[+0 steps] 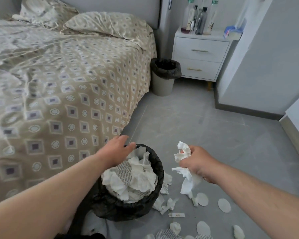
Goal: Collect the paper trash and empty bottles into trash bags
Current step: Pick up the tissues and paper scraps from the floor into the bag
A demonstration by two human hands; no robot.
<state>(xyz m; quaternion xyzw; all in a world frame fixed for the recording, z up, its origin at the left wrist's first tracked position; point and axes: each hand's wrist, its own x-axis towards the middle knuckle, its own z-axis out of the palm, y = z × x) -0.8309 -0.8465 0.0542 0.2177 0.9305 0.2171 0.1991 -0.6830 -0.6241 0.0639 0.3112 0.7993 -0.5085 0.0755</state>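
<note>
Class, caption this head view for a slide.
Left hand touches the trash bag rim; right hand grips crumpled paper beside it.

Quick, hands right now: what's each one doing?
Left hand: at the trash bag rim; whether it grips cannot be told.
Right hand: closed on crumpled paper.

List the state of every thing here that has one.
near trash bag, open, heaped with paper
left hand, at that bag's rim, grip unclear
right hand, gripping crumpled paper
far bin, upright, lined
nightstand drawers, shut
bottles, standing upright
floor scraps, scattered loose
</note>
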